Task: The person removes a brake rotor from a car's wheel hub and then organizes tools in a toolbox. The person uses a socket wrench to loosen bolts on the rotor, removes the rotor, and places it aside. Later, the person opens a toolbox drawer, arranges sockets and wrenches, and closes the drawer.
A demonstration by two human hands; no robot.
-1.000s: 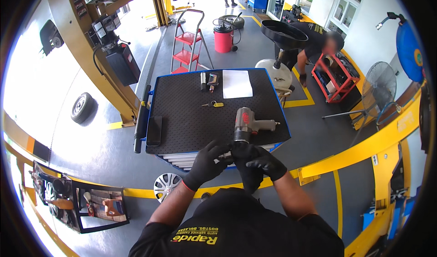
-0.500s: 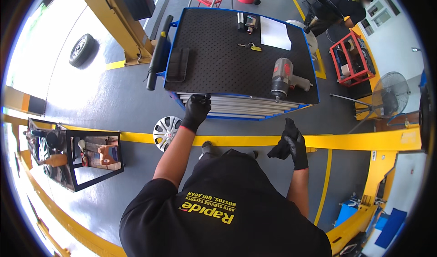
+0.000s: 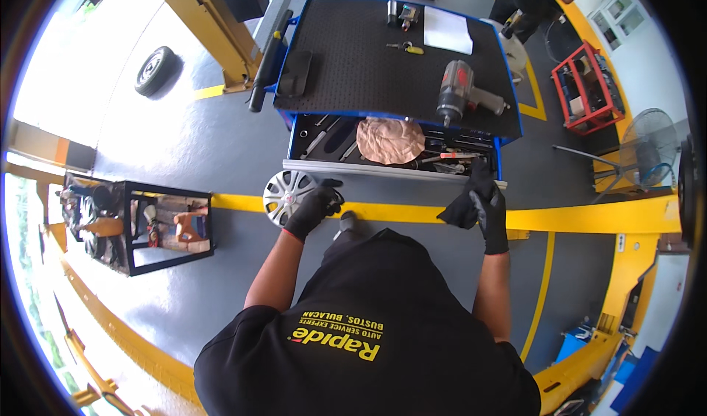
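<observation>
My left hand [image 3: 317,205], in a black glove, is just in front of the pulled-out drawer [image 3: 383,173] of the tool cabinet, its fingers partly bent and apart with nothing visible in them. A limp black cloth [image 3: 459,211] hangs from my gloved right hand [image 3: 489,213], near the drawer's right end. Inside the drawer lie a crumpled light-brown cloth or paper [image 3: 390,140], a tool with an orange-red handle [image 3: 458,155] and several hand tools. An impact wrench [image 3: 458,92] rests on the cabinet's black top mat [image 3: 353,77].
Keys with a yellow tag [image 3: 414,50], a white sheet [image 3: 448,31] and two small items share the cabinet top. A wheel cover [image 3: 283,195] is on the floor beyond my left hand. A black-framed cart [image 3: 213,224] stands left, a fan [image 3: 652,147] right. Another person [image 3: 526,7] works at the back.
The cabinet's top drawer has come out toward me, showing its contents. My left hand has moved back from the cabinet front. My right hand keeps the black cloth.
</observation>
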